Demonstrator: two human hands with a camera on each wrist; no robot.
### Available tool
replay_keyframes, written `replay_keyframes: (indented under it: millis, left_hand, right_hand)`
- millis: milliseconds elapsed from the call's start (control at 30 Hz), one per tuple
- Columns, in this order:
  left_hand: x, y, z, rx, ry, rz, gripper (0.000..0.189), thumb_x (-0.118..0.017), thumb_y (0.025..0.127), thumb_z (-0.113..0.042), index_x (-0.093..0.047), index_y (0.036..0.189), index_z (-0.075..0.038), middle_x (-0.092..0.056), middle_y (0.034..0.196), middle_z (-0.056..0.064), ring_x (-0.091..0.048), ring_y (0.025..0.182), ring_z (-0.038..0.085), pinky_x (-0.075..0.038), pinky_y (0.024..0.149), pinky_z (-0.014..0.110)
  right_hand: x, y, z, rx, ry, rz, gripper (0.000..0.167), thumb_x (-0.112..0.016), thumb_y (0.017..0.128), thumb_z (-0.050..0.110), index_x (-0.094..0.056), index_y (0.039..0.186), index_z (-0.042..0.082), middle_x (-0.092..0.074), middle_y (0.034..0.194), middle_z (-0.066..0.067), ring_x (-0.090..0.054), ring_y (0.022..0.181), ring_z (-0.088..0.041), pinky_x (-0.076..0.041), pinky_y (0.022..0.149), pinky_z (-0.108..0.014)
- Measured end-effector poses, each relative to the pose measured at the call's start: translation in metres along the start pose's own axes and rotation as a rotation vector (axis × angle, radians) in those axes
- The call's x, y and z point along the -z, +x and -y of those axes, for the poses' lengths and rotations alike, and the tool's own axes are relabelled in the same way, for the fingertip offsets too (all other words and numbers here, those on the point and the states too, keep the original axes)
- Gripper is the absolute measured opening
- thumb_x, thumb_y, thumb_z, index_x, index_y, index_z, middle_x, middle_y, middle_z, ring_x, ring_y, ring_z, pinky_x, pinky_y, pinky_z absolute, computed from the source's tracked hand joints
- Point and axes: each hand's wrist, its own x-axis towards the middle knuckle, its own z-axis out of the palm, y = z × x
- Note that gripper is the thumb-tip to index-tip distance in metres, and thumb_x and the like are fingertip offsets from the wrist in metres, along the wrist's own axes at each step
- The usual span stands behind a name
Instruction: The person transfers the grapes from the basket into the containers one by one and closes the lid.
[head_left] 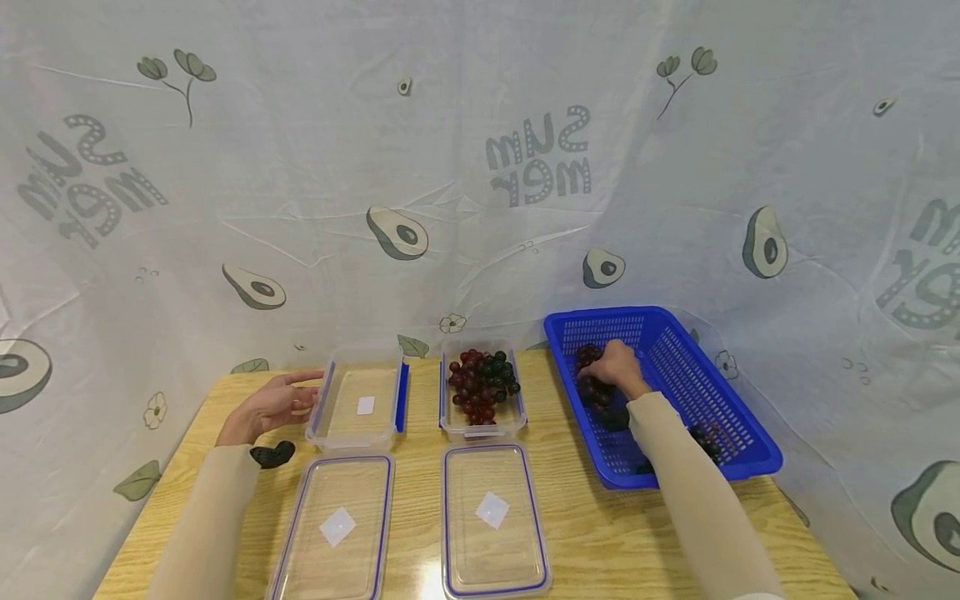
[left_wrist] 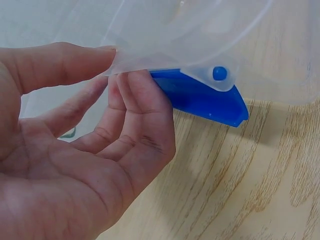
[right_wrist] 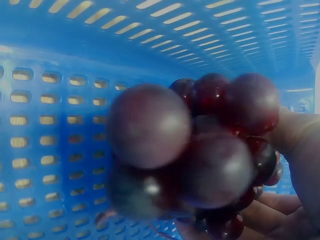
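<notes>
My left hand (head_left: 276, 406) pinches the left edge of a clear plastic container (head_left: 330, 432). In the left wrist view the thumb lies on the rim, with curled fingers under it beside a blue latch (left_wrist: 200, 97). Reaching into a blue slotted basket (head_left: 720, 379), my right hand (head_left: 617, 367) grips a bunch of dark red grapes (right_wrist: 217, 167); part of its fingers is hidden behind the fruit. A second clear container (head_left: 456, 430) stands in the middle, holding a red bunch of grapes (head_left: 471, 385) and a dark green bunch (head_left: 501, 377).
Two clear lids with blue seals, the left lid (head_left: 337, 483) and the right lid (head_left: 495, 483), lie in front of the containers on the wooden table (head_left: 420, 500). A small black object (head_left: 273, 454) is near my left wrist. More dark grapes (head_left: 705, 442) lie in the basket's near right corner.
</notes>
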Motion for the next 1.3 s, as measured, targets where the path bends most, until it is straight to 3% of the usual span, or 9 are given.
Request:
replay_keyframes:
  millis: [167,467,567,667,733,800,933,1133,1300]
  left_hand:
    - [0.000,0.001,0.001,0.006,-0.004,-0.018,0.064,-0.054,0.107,-0.006,-0.027,0.165,-0.002,-0.066,0.107,-0.003,-0.060,0.085,0.009,-0.056,0.081,0.029]
    - [0.001,-0.001,0.001,-0.008,0.001,0.007,0.065,-0.054,0.107,-0.005,-0.025,0.165,-0.001,-0.067,0.109,-0.003,-0.061,0.089,0.009,-0.056,0.082,0.029]
    - [0.001,-0.001,0.001,-0.004,-0.005,0.001,0.065,-0.054,0.107,-0.005,-0.026,0.165,-0.001,-0.067,0.109,-0.003,-0.062,0.088,0.010,-0.056,0.083,0.029]
    - [0.000,0.000,0.001,-0.002,-0.005,-0.001,0.065,-0.055,0.107,-0.005,-0.026,0.165,-0.001,-0.067,0.108,-0.003,-0.062,0.089,0.010,-0.056,0.083,0.030]
    - [-0.001,0.000,0.001,0.001,-0.007,-0.007,0.065,-0.055,0.106,-0.005,-0.026,0.165,-0.002,-0.067,0.107,-0.004,-0.062,0.089,0.010,-0.056,0.083,0.029]
    - [-0.001,0.000,0.001,0.002,-0.009,-0.009,0.065,-0.056,0.106,-0.005,-0.027,0.164,-0.002,-0.067,0.107,-0.004,-0.062,0.089,0.010,-0.055,0.083,0.030]
    - [-0.001,0.000,0.000,0.000,-0.006,0.000,0.066,-0.056,0.106,-0.006,-0.026,0.164,-0.001,-0.067,0.108,-0.004,-0.062,0.088,0.010,-0.055,0.083,0.030]
    - [-0.001,0.000,-0.001,0.006,0.005,0.007,0.068,-0.057,0.104,-0.004,-0.027,0.164,0.000,-0.067,0.112,-0.003,-0.060,0.087,0.010,-0.055,0.082,0.030]
    - [-0.002,0.000,-0.002,0.008,0.005,0.004,0.068,-0.057,0.104,-0.004,-0.026,0.164,0.000,-0.068,0.112,-0.003,-0.060,0.089,0.010,-0.054,0.082,0.030]
  right_hand:
    - [0.006,0.000,0.000,0.019,-0.002,-0.005,0.053,-0.088,0.084,0.027,-0.040,0.066,0.014,-0.039,0.065,0.003,-0.045,0.061,-0.017,-0.039,0.053,-0.030]
    - [0.023,-0.006,0.013,0.034,0.028,-0.023,0.058,-0.086,0.085,0.030,-0.032,0.067,0.018,-0.024,0.064,0.007,-0.034,0.060,-0.015,-0.036,0.056,-0.033]
    - [0.030,-0.008,0.019,0.055,0.044,-0.050,0.051,-0.086,0.086,0.032,-0.043,0.066,0.014,-0.035,0.059,0.005,-0.041,0.059,-0.015,-0.039,0.058,-0.033]
    - [0.037,-0.011,0.026,0.082,0.067,-0.090,0.038,-0.087,0.086,0.033,-0.068,0.083,0.001,-0.065,0.073,-0.009,-0.062,0.070,-0.024,-0.052,0.066,-0.037]
    - [0.042,-0.014,0.032,0.098,0.079,-0.111,0.047,-0.086,0.086,0.035,-0.073,0.106,-0.006,-0.075,0.097,-0.021,-0.071,0.088,-0.034,-0.058,0.076,-0.043]
    - [0.047,-0.016,0.039,0.112,0.087,-0.127,0.062,-0.085,0.087,0.036,-0.068,0.125,-0.011,-0.073,0.117,-0.029,-0.071,0.103,-0.041,-0.060,0.087,-0.050]
    - [0.058,-0.025,0.054,0.126,0.126,-0.137,0.076,-0.083,0.089,0.037,-0.057,0.141,-0.012,-0.067,0.130,-0.032,-0.066,0.113,-0.044,-0.056,0.096,-0.055]
    - [0.065,-0.040,0.087,0.175,0.246,-0.100,0.084,-0.081,0.091,0.034,-0.044,0.154,-0.008,-0.057,0.145,-0.032,-0.059,0.129,-0.045,-0.053,0.105,-0.058]
    - [0.061,-0.050,0.121,0.218,0.338,-0.052,0.085,-0.083,0.090,0.034,-0.043,0.156,-0.004,-0.056,0.149,-0.029,-0.058,0.134,-0.044,-0.052,0.108,-0.058]
